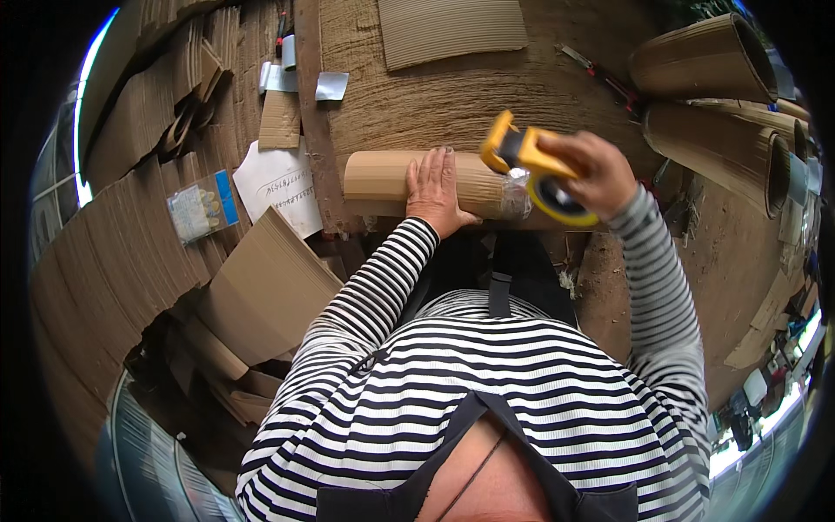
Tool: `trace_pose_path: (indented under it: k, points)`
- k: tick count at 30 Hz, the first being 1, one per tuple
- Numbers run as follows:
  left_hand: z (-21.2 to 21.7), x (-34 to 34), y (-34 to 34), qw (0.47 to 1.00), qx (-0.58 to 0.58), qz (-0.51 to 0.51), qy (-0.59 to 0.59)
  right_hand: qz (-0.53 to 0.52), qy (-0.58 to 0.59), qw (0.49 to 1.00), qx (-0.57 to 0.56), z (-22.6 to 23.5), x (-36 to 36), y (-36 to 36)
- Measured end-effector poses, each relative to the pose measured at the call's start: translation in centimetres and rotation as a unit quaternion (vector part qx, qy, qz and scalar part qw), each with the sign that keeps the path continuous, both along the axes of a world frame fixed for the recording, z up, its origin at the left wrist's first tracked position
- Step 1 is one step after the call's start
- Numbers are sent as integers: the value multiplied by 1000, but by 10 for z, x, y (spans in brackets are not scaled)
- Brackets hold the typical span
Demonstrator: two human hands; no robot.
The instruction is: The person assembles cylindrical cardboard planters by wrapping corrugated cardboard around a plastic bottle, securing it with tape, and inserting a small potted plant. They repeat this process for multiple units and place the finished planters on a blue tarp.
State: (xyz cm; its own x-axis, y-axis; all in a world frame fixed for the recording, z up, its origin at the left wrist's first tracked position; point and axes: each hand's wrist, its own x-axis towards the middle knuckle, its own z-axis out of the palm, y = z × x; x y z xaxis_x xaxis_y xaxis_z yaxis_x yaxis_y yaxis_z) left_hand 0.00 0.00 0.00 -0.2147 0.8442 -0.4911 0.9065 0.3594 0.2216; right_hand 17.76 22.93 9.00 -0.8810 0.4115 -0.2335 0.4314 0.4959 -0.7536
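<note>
A rolled corrugated cardboard tube (370,178) lies crosswise at the table's near edge. My left hand (432,191) rests on top of it, fingers stretched out and thumb spread toward the near side. Clear, shiny tape (517,193) covers part of the tube toward its right end. In my right hand (600,172) is a yellow tape dispenser (502,143), held by closed fingers just above the tube's right end. The tape roll (557,196) in it is slightly blurred. From this view I cannot tell whether tape runs from the dispenser to the tube.
Finished-looking cardboard tubes (696,65) lie at the right. A red-handled tool (609,83) is near them. A flat corrugated sheet (452,33) lies at the back. Stacked cardboard (113,226), a sheet of paper with writing (277,187) and a small plastic packet (200,211) are at the left.
</note>
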Motion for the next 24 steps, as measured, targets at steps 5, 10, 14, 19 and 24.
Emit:
trace_pose_path:
  k: [5, 10, 14, 19, 24]
  points:
    - [-3, 1, -8, 1000, 1, 18, 22, 246, -321, 909, 100, 18, -76, -17]
    - [2, 1, -9, 998, 27, 48, 6, 294, -392, 867, 92, 19, -29, 20]
    - [14, 13, 7, 992, 57, -101, 45, 178, -347, 916, 93, 3, 27, 13]
    - [24, 15, 75, 994, -54, -96, -17, 2, -252, 963, -94, -50, 55, 27]
    - [19, 29, 113, 983, -20, -184, -21, -171, -77, 903, -386, -131, 75, 30]
